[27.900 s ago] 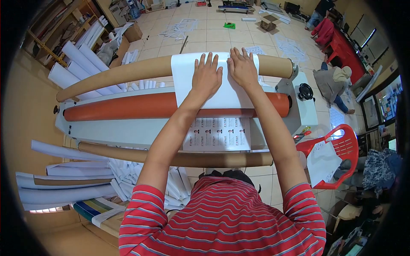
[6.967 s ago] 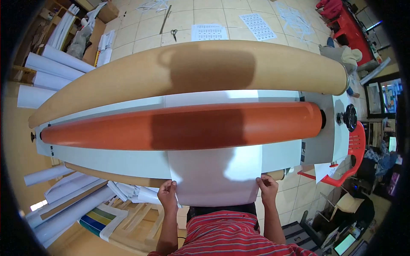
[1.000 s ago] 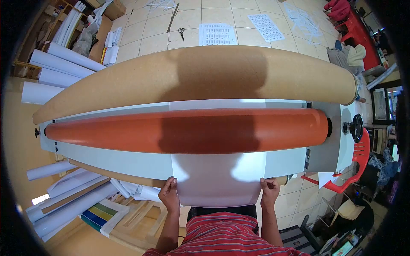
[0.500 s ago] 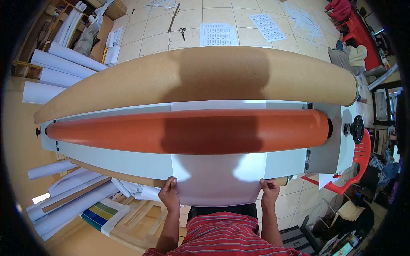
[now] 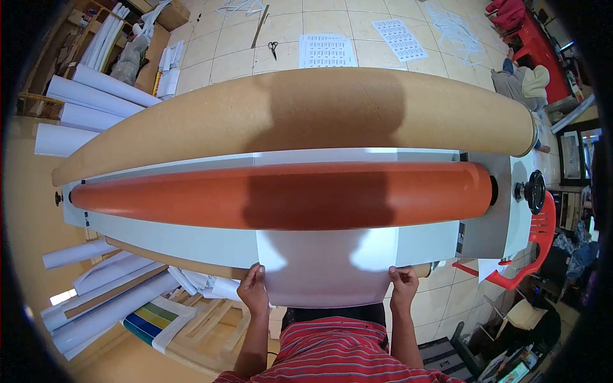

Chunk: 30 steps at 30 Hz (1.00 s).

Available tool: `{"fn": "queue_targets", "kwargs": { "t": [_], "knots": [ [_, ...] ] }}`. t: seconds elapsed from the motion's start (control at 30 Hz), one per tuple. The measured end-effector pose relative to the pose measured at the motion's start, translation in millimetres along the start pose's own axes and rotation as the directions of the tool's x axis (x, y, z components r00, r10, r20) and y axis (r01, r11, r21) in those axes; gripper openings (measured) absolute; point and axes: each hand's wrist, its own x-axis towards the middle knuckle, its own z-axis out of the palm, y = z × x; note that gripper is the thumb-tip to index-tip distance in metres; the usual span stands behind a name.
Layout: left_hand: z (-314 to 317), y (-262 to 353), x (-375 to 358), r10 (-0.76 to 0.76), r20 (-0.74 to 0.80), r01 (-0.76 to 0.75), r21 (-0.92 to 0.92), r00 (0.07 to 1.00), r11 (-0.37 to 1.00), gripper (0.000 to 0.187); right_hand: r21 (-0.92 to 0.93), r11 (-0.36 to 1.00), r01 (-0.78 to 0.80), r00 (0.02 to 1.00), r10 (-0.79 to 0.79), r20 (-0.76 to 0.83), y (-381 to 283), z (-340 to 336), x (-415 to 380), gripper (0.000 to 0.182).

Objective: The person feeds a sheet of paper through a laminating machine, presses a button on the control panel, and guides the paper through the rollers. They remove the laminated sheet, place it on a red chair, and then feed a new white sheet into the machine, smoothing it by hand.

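A white sheet (image 5: 327, 274) comes out from under the orange-red roller (image 5: 313, 195) of a laminating machine and reaches toward my waist. My left hand (image 5: 254, 288) pinches its left edge near the front corner. At the opposite edge, my right hand (image 5: 403, 285) grips the sheet between thumb and fingers. Behind the red roller lies a long brown cardboard-coloured roll (image 5: 319, 108). The shadow of my head and shoulders falls over both rollers and the sheet. Where the sheet passes beneath the roller, it is hidden.
A black handwheel (image 5: 534, 191) sits at the machine's right end, beside a red plastic chair (image 5: 543, 239). White rolls (image 5: 108, 306) are stacked on the left. Beyond the machine, scissors (image 5: 273, 50) and printed sheets (image 5: 327, 51) lie on the tiled floor. A person (image 5: 523, 86) is at the upper right.
The view has shifted very slightly. Both hands keep hold of the sheet at the same places, and the rollers show no clear movement.
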Motion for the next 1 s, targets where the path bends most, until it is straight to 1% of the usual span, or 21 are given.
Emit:
{"fn": "queue_targets", "kwargs": {
  "t": [0.07, 0.17, 0.23, 0.27, 0.33, 0.37, 0.43, 0.47, 0.53, 0.57, 0.6, 0.63, 0.67, 0.73, 0.77, 0.83, 0.87, 0.9, 0.97, 1.0],
  "knots": [
    [-0.2, 1.6, -0.3, -0.009, -0.002, 0.009, 0.0, 1.0, 1.0, 0.018, -0.017, 1.0, 0.0, 1.0, 0.0, 0.007, 2.5, -1.5, 0.5, 0.018],
    [-1.6, -0.3, 1.1, 0.022, 0.024, -0.022, 0.026, 0.999, 0.999, 0.019, 0.001, 1.0, 0.002, 1.0, -0.002, 0.01, 3.3, -0.8, 1.1, 0.018],
    [-2.7, -3.9, 2.0, 0.003, 0.029, -0.002, -0.034, 1.0, 0.999, 0.02, 0.004, 1.0, 0.012, 1.0, -0.012, 0.008, 2.8, 0.3, 0.5, 0.018],
    [-2.7, -1.4, 1.7, 0.004, 0.027, -0.004, -0.034, 1.0, 0.999, 0.02, 0.005, 1.0, 0.011, 1.0, -0.011, 0.011, 1.7, 1.0, -0.2, 0.018],
    [-3.2, 7.2, -0.1, 0.073, 0.057, -0.072, -0.025, 0.996, 0.997, 0.021, 0.009, 0.999, 0.033, 0.999, -0.033, 0.008, -1.8, 2.9, -1.1, 0.019],
    [-5.3, 11.5, -0.9, 0.076, 0.053, -0.075, -0.024, 0.996, 0.997, 0.021, 0.011, 0.999, 0.033, 0.999, -0.033, 0.012, -2.2, 3.2, -1.2, 0.019],
    [-10.0, 21.4, -3.7, 0.098, 0.071, -0.112, 0.227, 0.993, 0.967, 0.025, -0.012, 1.0, 0.028, 1.0, -0.028, 0.004, -1.8, 2.1, -1.4, 0.019],
    [-10.2, 28.3, -5.7, 0.101, 0.067, -0.114, 0.227, 0.993, 0.967, 0.025, -0.009, 1.0, 0.028, 1.0, -0.028, 0.008, -1.8, 2.5, -1.2, 0.019],
    [-5.8, 43.3, -9.4, 0.327, 0.045, -0.318, 0.394, 0.944, 0.863, 0.035, 0.025, 0.999, 0.023, 1.0, -0.023, 0.0, -1.2, 3.6, -1.9, 0.019],
    [-2.7, 47.7, -10.4, 0.327, 0.043, -0.317, 0.396, 0.944, 0.862, 0.035, 0.026, 0.999, 0.021, 1.0, -0.022, 0.002, -0.2, 3.7, -2.0, 0.019],
    [1.4, 51.6, -11.8, 0.468, 0.182, -0.499, 0.414, 0.865, 0.761, 0.04, 0.035, 0.999, 0.007, 1.0, -0.007, -0.006, 1.2, 3.3, -1.7, 0.019],
    [6.8, 56.3, -13.5, 0.581, 0.321, -0.663, 0.402, 0.748, 0.632, 0.046, 0.044, 0.999, -0.007, 1.0, 0.008, -0.013, 2.7, 2.9, -1.4, 0.019],
    [16.0, 64.1, -16.0, 0.581, 0.318, -0.661, 0.404, 0.75, 0.632, 0.046, 0.043, 0.999, -0.007, 1.0, 0.007, -0.011, 4.3, 2.3, -1.0, 0.019],
    [39.4, 82.5, -23.5, 0.643, 0.52, -0.827, 0.359, 0.562, 0.432, 0.06, 0.044, 0.999, 0.023, 1.0, -0.022, -0.008, 7.3, 1.1, -0.2, 0.018],
    [49.5, 89.8, -28.1, 0.644, 0.519, -0.827, 0.36, 0.562, 0.432, 0.06, 0.044, 0.999, 0.023, 1.0, -0.023, -0.006, 8.6, 1.0, -0.4, 0.018],
    [67.0, 98.6, -37.0, 0.437, 0.683, -0.811, 0.49, 0.586, 0.32, 0.079, 0.025, 0.999, 0.029, 0.999, -0.029, -0.019, 9.7, 0.9, -0.2, 0.018],
    [73.0, 93.2, -37.1, 0.376, 0.697, -0.791, 0.514, 0.61, 0.331, 0.087, 0.021, 0.999, 0.031, 0.999, -0.031, -0.019, 8.2, 2.2, -0.8, 0.018],
    [76.8, 91.5, -36.8, 0.376, 0.697, -0.791, 0.513, 0.611, 0.335, 0.087, 0.029, 0.999, 0.044, 0.999, -0.043, -0.024, 6.0, 4.4, -2.0, 0.018],
    [82.6, 90.3, -35.3, 0.439, 0.646, -0.78, 0.531, 0.625, 0.33, 0.088, 0.036, 0.998, 0.055, 0.998, -0.054, -0.029, 5.2, 4.1, -2.5, 0.018],
    [84.6, 88.9, -33.2, 0.438, 0.646, -0.78, 0.531, 0.625, 0.331, 0.088, 0.046, 0.999, 0.016, 0.999, -0.014, -0.042, 6.9, 3.7, -2.3, 0.018]
  ]
}}
